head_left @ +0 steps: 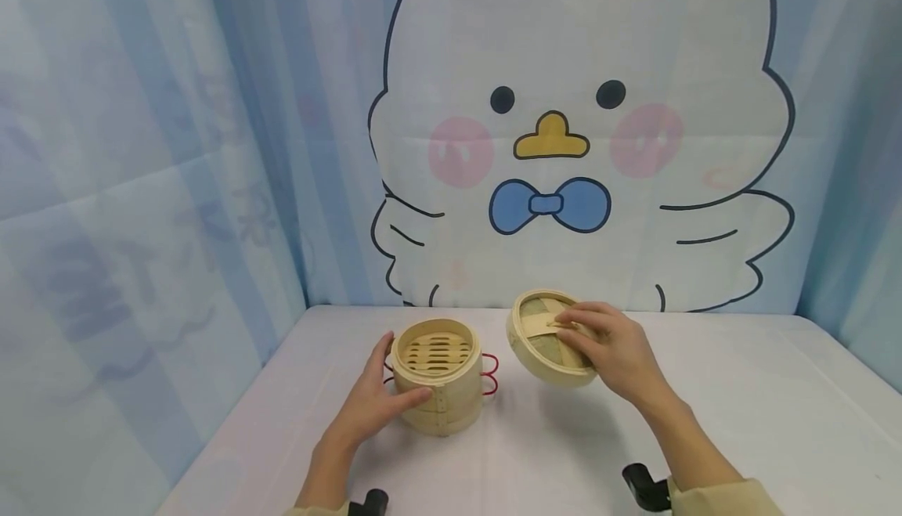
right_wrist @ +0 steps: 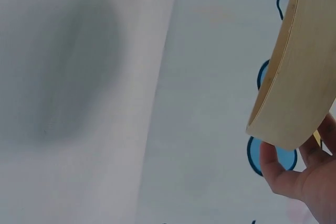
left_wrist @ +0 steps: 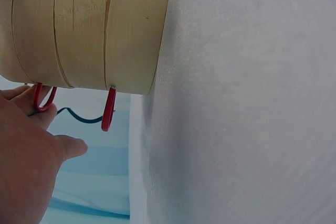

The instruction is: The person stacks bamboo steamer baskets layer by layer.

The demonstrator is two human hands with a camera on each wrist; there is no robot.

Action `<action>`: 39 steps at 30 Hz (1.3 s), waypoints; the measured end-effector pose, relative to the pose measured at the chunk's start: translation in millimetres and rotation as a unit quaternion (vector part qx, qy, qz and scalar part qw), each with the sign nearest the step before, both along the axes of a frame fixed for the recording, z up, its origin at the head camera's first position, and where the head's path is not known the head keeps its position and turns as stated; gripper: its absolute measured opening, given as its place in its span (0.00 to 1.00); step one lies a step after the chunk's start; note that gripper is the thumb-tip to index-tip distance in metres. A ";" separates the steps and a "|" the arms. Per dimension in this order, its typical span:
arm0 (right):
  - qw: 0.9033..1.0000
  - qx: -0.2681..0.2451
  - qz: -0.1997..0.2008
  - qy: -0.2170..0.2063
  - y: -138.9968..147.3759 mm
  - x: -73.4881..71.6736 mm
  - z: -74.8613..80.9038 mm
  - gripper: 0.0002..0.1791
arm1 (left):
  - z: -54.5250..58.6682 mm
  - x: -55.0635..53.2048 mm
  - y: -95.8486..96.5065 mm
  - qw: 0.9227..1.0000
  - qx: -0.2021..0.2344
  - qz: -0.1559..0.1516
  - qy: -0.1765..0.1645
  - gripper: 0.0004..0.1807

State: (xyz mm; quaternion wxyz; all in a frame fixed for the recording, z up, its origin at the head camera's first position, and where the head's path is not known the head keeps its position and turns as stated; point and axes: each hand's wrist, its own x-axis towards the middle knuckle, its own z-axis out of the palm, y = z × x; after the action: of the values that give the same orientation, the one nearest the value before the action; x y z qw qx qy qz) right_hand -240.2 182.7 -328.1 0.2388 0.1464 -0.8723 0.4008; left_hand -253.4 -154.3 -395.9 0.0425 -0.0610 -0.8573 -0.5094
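Observation:
A round bamboo steamer (head_left: 441,405) stands upright on the table, its top tier uncovered so the slatted base (head_left: 435,353) shows inside. Red loop handles (head_left: 490,375) stick out from its sides. My left hand (head_left: 379,395) holds the steamer from the left, thumb across the front and fingers round the far left side. In the left wrist view, stacked bamboo bands (left_wrist: 84,30) show above that hand (left_wrist: 26,156). To the right, my right hand (head_left: 606,344) pinches the bamboo lid (head_left: 553,363) at the middle of its top. The lid is tilted, raised off the table with its shadow below.
A white cloth covers the table (head_left: 740,391). Behind it hangs a curtain (head_left: 550,265) with a cartoon bird, and blue curtains (head_left: 141,187) close off the sides. Black wrist mounts (head_left: 647,488) sit at both sleeves.

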 end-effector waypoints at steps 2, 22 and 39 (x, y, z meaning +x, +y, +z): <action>1.000 -0.001 0.001 -0.001 -2.4 -0.7 1.2 0.11 | 0.2 -0.1 -0.5 1.000 0.002 0.000 0.001 0.67; 0.999 -0.021 0.025 0.001 -26.2 -5.9 6.8 0.11 | -0.2 0.0 -0.9 1.000 0.006 -0.008 0.010 0.66; 0.999 -0.021 0.045 0.008 -52.3 -15.5 15.0 0.11 | -0.6 0.0 -0.2 1.000 0.004 0.001 0.005 0.67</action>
State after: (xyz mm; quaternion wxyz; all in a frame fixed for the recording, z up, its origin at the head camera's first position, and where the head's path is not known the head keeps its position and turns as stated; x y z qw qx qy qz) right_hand -255.7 130.4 -313.1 0.2307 0.1836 -0.8544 0.4278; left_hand -253.4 -154.5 -396.5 0.0477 -0.0623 -0.8550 -0.5127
